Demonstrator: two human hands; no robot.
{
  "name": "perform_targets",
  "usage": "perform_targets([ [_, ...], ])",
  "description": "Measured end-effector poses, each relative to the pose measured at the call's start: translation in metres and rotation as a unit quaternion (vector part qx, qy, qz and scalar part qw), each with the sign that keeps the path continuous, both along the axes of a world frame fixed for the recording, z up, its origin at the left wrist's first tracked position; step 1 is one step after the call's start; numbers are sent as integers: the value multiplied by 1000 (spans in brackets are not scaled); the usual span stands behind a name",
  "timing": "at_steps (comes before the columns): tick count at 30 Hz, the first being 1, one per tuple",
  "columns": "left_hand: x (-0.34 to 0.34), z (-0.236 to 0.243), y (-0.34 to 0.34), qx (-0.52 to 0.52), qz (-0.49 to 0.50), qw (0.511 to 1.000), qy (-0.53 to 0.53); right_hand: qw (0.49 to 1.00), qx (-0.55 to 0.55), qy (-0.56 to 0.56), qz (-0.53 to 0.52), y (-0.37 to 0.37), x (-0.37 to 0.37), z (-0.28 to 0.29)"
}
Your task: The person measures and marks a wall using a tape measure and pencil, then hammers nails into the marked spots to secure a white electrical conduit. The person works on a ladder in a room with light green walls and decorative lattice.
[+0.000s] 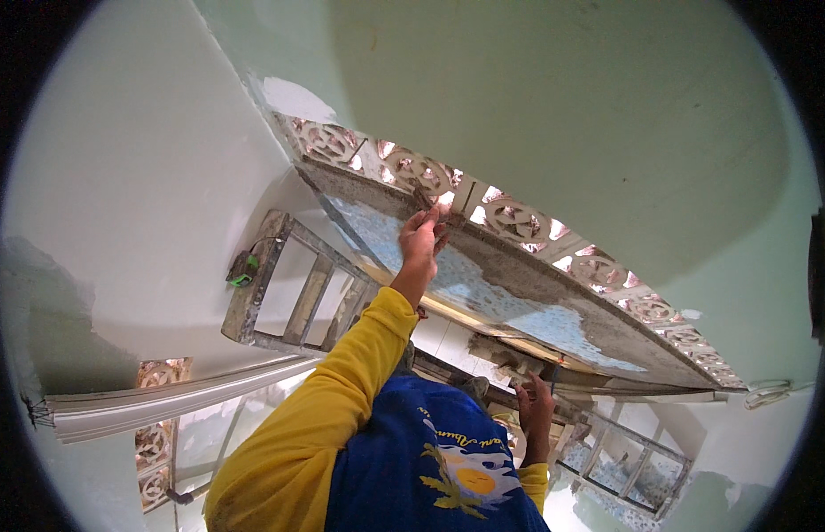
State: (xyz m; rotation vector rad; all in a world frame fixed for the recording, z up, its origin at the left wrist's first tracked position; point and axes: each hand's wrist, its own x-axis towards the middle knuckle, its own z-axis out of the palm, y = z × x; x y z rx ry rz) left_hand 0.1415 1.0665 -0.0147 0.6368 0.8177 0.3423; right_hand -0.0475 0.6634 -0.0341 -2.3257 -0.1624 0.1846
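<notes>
My left hand [421,238], below a yellow sleeve, reaches up to the rough cement ledge [537,275] under pierced decorative blocks [510,220]. Its fingers are curled at a small dark piece by the ledge's edge; I cannot make out what they hold. A pale blue speckled band [492,297] runs along the ledge's face. My right hand [535,403] is lower, near the ledge's lower right part, with curled fingers beside a dark, thin piece and rough grey material [510,359]; what it grips is unclear.
A worn ladder-like frame [302,301] with a green-and-black tool [241,270] stands left. Another frame [621,461] is at lower right. Long white strips [164,399] lie across the lower left. A coiled pale cord [767,395] sits by the right wall.
</notes>
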Motion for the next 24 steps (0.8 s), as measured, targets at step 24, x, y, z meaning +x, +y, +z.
perform_targets([
  [24,-190,-49,110,598,76,778,179,921,-81,278,260,-29,-7,-100],
])
